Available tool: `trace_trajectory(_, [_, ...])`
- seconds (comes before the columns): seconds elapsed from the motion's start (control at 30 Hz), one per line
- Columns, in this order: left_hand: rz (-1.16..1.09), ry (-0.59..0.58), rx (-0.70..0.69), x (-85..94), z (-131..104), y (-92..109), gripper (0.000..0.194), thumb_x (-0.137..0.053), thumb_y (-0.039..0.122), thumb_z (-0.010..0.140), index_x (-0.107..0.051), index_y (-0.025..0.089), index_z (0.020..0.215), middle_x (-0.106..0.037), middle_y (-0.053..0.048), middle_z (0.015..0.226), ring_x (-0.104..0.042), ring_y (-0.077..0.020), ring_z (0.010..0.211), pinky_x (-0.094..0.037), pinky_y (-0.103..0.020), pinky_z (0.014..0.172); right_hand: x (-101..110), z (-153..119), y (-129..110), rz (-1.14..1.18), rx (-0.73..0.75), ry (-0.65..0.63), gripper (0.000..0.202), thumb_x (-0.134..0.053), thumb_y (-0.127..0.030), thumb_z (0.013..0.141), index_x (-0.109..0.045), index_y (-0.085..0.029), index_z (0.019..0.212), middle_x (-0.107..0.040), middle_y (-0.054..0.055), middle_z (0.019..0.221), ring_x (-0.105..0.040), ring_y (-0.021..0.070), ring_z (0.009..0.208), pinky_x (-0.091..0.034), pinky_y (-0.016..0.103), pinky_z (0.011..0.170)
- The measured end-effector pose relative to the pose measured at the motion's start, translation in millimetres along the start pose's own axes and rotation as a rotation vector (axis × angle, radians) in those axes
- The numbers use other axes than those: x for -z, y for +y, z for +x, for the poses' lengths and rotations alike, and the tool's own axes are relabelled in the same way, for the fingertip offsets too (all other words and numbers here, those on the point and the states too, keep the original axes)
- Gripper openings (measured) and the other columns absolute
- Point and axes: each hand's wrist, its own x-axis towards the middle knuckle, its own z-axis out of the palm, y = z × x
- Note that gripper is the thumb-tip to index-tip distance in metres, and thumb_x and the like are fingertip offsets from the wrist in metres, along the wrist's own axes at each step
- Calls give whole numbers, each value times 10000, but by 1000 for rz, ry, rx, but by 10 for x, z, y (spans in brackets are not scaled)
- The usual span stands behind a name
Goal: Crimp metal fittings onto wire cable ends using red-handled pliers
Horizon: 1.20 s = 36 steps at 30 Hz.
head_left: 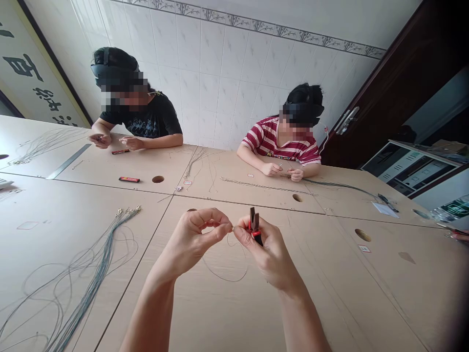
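In front of me, both hands meet over the table with fingertips nearly touching. My left hand (190, 242) is closed, thumb and forefinger pinching the end of a thin cord (230, 280). The cord hangs in a loose loop below the fingers. Tucked in my right hand (270, 252) is a small pair of pliers (255, 226) with red and black handles, jaws pointing up and parted. The right thumb and forefinger also pinch at the cord's end. Whatever small part sits between the fingertips is too tiny to make out.
A bundle of grey-green cords (100, 266) with metal ends lies at left. Across the table (227, 322) sit two people, one in a black shirt (157, 120), one in a striped shirt (262, 139). A red marker-like object (129, 179), a metal ruler (69, 161) and cable holes (362, 235) also show.
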Motion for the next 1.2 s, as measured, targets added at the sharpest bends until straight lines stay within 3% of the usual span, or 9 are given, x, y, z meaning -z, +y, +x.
trace_trajectory(0.27, [-6,14,21,-6,17,-30,198,-631,342,871,-685,167,797,-657,-33,778,-580,-154,756,-473,-283,730,20,-3,41,3,7,14,268,-532,-330,933,-452,-196,716,-379,-49,660,-317,99,609,-256,261,569])
trace_trajectory(0.47, [-66,129,64,17,15,-27,180,-625,376,881,-716,221,865,-720,-9,908,-625,-143,870,-474,-243,812,35,-4,42,9,-24,7,271,-546,-356,926,-465,-196,723,-363,-53,644,-301,97,595,-250,259,556])
trace_trajectory(0.83, [21,12,40,-14,-9,-24,164,-593,322,901,-706,207,871,-716,-19,879,-628,-159,842,-481,-271,779,33,-46,0,-71,-30,60,249,-554,-374,917,-511,-202,742,-448,-43,659,-360,97,589,-290,246,551])
trace_trajectory(1.2, [127,29,63,-49,-9,6,164,-591,303,883,-677,191,800,-694,-22,801,-604,-162,790,-465,-281,722,10,-59,5,-227,-19,114,239,-532,-409,924,-536,-214,785,-550,4,756,-464,132,677,-355,260,604])
